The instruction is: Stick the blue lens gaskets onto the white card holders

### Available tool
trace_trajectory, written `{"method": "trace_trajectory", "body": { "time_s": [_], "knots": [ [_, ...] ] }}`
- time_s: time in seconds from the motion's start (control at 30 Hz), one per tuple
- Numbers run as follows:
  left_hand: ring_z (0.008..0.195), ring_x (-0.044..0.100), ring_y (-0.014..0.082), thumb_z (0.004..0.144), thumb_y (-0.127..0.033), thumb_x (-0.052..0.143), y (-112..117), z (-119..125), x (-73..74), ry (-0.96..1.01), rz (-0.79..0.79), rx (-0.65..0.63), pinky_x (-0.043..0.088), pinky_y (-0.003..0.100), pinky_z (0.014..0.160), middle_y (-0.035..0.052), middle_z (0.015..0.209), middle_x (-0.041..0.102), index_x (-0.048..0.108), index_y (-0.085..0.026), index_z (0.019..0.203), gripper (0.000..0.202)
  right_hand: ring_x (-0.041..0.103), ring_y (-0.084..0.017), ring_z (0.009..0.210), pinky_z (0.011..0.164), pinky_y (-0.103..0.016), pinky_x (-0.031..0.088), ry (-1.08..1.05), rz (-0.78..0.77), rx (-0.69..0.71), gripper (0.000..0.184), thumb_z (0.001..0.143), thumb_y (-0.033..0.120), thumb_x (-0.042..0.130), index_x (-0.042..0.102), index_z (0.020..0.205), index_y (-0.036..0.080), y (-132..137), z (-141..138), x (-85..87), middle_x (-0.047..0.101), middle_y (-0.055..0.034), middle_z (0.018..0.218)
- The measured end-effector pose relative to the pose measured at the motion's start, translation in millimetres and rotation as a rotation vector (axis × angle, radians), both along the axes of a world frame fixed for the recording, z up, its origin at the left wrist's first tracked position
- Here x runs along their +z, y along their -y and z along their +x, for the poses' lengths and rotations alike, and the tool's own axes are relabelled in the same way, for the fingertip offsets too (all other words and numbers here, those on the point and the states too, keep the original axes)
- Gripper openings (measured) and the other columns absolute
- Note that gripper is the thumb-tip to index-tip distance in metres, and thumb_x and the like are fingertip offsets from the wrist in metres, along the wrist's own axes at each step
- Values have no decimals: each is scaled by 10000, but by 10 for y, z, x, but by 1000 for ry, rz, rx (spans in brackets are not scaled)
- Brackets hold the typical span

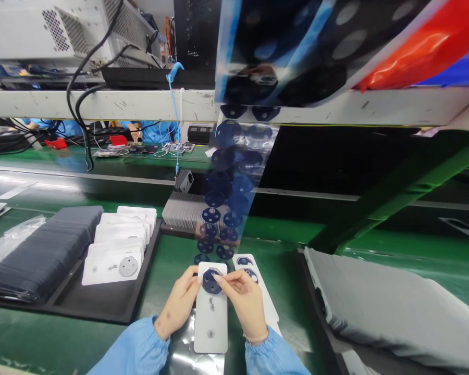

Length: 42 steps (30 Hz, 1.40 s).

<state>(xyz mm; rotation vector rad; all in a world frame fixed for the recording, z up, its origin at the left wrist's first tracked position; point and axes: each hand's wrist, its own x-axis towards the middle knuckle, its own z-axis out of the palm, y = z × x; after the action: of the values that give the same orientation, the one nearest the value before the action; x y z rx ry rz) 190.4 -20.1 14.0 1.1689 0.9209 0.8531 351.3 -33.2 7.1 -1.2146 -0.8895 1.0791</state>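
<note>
I see the green worktop, with a black tray of stacked plates toward its left edge and a long film strip of dark rounds hanging over its middle. At the near edge lies a white cover. The left hand grips its top left rim; the right hand pinches a dark disc onto its top. The cover looks light, stiff and slick, so I'd hold its long edges; the disc seems thin and floppy
</note>
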Motion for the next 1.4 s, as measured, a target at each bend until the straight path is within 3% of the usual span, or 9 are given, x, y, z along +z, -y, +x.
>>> {"method": "trace_trajectory", "body": {
  "time_s": [0.4,0.57,0.67,0.8,0.9,1.0,1.13,1.27,1.4],
  "knots": [
    [618,607,137,904,-445,545,4,48,47,-5,26,22,434,213,558,39,782,715,544,-159,1123,361,633,-186,616,605,-308,513,111,28,-21,319,690,444,785,599,683,185,6,-38,-22,674,-32,667],
    [662,674,171,870,-413,610,41,100,113,58,4,35,513,261,622,65,842,737,540,-164,1071,327,536,-161,581,564,-300,453,381,134,-61,241,765,398,719,595,696,203,24,-51,-31,625,-21,686],
    [675,694,188,841,-405,649,42,110,87,86,-18,72,529,272,619,77,862,745,527,-171,1043,332,538,-206,730,644,-330,440,567,199,-119,196,745,358,732,596,773,219,32,-49,-40,608,-42,808],
    [715,707,205,772,-395,726,19,101,57,103,-36,130,546,283,638,84,862,752,512,-175,1013,390,520,-230,850,745,-360,435,559,188,-209,449,655,363,793,543,999,220,17,-27,-56,563,-65,1009],
    [716,708,198,738,-365,763,6,95,50,93,-33,141,549,276,647,85,851,755,511,-172,1003,413,557,-205,803,727,-331,446,387,130,-4,397,743,383,732,532,1042,214,13,-33,-50,606,-52,971],
    [700,703,183,716,-329,787,-1,87,22,48,-23,147,549,263,644,82,831,757,514,-166,984,416,571,-178,686,619,-281,439,229,73,187,260,863,454,605,577,874,196,31,-72,-27,628,-25,782],
    [698,699,187,714,-307,793,-6,75,-16,41,-37,135,563,285,649,75,828,757,522,-168,964,394,516,-143,577,522,-242,403,115,41,173,355,886,524,552,535,755,194,61,-120,-21,564,13,655],
    [746,698,183,706,-268,797,17,102,14,29,-30,75,545,250,665,49,832,745,570,-164,954,352,551,-168,681,626,-262,450,177,74,140,311,891,486,559,537,779,197,54,-120,-42,576,6,710],
    [699,687,161,701,-254,798,55,159,43,25,-27,12,517,208,615,25,783,732,593,-162,907,305,563,-179,715,665,-271,459,209,74,211,268,818,429,664,532,874,203,35,-101,-51,575,18,750]
  ]
}}
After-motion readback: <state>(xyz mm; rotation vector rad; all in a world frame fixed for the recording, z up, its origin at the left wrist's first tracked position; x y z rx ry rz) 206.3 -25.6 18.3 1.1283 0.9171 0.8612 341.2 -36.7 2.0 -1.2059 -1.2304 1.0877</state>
